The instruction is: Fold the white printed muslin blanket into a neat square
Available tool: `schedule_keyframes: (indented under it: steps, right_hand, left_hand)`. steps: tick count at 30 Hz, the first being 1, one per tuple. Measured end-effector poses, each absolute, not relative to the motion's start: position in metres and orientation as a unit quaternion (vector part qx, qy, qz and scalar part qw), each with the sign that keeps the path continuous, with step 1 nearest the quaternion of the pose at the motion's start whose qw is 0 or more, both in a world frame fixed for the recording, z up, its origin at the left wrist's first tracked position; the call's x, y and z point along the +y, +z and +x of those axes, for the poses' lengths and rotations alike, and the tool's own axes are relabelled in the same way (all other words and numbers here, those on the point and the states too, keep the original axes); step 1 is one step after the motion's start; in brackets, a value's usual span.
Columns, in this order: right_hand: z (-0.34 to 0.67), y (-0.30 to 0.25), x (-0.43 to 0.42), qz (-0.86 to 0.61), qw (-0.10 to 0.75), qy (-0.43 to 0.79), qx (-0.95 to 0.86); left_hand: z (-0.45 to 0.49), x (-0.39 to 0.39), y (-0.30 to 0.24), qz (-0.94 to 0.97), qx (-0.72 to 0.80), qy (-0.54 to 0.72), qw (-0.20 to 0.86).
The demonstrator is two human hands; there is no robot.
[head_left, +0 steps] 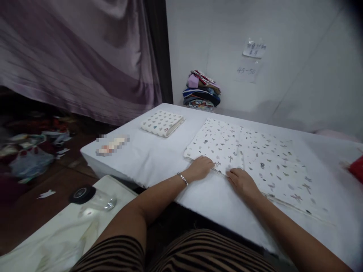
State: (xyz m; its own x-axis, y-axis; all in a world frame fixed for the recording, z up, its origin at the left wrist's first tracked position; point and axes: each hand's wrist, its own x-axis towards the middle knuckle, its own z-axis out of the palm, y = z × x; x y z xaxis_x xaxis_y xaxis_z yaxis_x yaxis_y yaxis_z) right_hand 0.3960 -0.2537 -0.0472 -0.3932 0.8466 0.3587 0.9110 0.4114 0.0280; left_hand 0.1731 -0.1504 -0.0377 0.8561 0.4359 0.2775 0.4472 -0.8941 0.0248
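Observation:
A white printed cloth (263, 166) with small leaf and insect motifs lies spread on the white-covered table (159, 158). Its left part is folded over, and a fold edge runs down near the middle. My left hand (202, 168), with a bracelet at the wrist, is closed on the near edge of that folded part. Just to its right, my right hand (241, 179) grips the same near edge by the fold, fingers curled. Farther back on the left sits a folded cream cloth (163, 122) with a small repeated print, apart from both hands.
A blurred-out small item (112, 145) lies at the table's left end. On a lower pale surface (56, 234) to my left, a clear jar with a black lid (90, 197) lies on its side. Stacked folded fabrics (201, 90) stand by the wall. A purple curtain (93, 56) hangs at left.

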Motion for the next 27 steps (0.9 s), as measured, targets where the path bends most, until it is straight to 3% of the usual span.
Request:
schedule_keyframes:
  steps: [17,27]
  right_hand:
    - [0.346,-0.062,-0.213,-0.534,0.134,-0.140,-0.823]
    - [0.321,-0.038,-0.196,-0.557,0.032,-0.066,-0.827]
  left_hand:
    - [0.104,-0.113,-0.035,-0.919,-0.370,-0.128,0.044]
    - [0.086,-0.108,-0.032,-0.855,-0.480,-0.192,-0.047]
